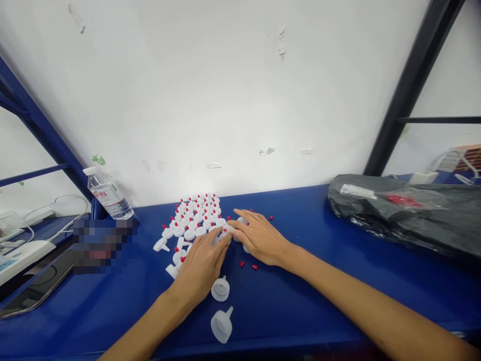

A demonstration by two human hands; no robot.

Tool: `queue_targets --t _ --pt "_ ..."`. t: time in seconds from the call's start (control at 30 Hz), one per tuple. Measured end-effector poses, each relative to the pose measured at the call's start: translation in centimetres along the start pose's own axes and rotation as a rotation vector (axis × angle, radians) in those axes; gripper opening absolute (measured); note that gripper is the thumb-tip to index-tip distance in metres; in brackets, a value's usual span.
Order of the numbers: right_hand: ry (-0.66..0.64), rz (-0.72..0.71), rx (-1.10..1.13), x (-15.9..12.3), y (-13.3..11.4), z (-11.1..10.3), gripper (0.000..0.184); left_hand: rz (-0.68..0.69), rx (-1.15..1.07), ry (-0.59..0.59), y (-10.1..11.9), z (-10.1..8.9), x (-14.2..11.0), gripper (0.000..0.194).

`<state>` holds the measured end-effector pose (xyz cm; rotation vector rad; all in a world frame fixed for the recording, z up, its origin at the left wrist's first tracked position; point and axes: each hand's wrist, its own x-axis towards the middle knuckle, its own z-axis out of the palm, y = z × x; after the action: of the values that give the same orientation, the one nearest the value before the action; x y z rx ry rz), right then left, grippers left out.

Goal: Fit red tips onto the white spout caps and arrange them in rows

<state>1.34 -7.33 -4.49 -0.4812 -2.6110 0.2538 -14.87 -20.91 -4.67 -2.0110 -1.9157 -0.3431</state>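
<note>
My left hand (202,261) is closed round a white nozzle cap (226,233) with a red tip. From the other side, the bent fingers of my right hand (260,237) meet the same cap; their undersides are partly hidden. White pieces also show beneath my right hand. Several white nozzle caps with red tips (198,218) stand close together behind and left of my left hand. Nearer the front lie two white caps without red tips, one small cap (220,289) and one larger-looking cap (221,326). Loose red tips (254,267) lie below my right hand.
On the left are a water bottle (109,194) leaning by the blue rack post, a phone (37,286) and a white device (22,263). A dark plastic bag (406,210) bearing a clear packet of red pieces lies right, on the blue tabletop (300,306). A wall stands behind.
</note>
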Motion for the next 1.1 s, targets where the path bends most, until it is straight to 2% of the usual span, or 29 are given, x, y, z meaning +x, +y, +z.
queue_targets --t 0.17,0.3,0.53,0.73,0.9,1.1 --pt "0.029 0.033 0.000 0.0 0.6 -0.1 0.045 0.077 0.061 -0.038 0.3 -0.8 -0.6 0.043" --pt "0.094 0.022 0.072 0.2 1.1 0.4 0.032 0.044 0.001 -0.058 0.3 -0.9 -0.7 0.044" --pt "0.211 0.015 0.321 0.9 2.2 1.1 0.015 -0.069 -0.236 -0.008 0.2 -0.4 -0.7 0.043" --pt "0.235 -0.003 0.419 1.1 2.3 1.1 0.010 -0.135 -0.507 0.057 0.3 -1.9 -0.8 0.041" --pt "0.270 0.003 0.441 1.0 2.1 1.0 0.002 -0.105 -0.420 0.033 0.3 -1.9 -1.2 0.044" --pt "0.264 0.002 0.355 1.0 2.2 1.2 0.010 -0.104 -0.411 0.044 0.4 -0.6 -0.9 0.042"
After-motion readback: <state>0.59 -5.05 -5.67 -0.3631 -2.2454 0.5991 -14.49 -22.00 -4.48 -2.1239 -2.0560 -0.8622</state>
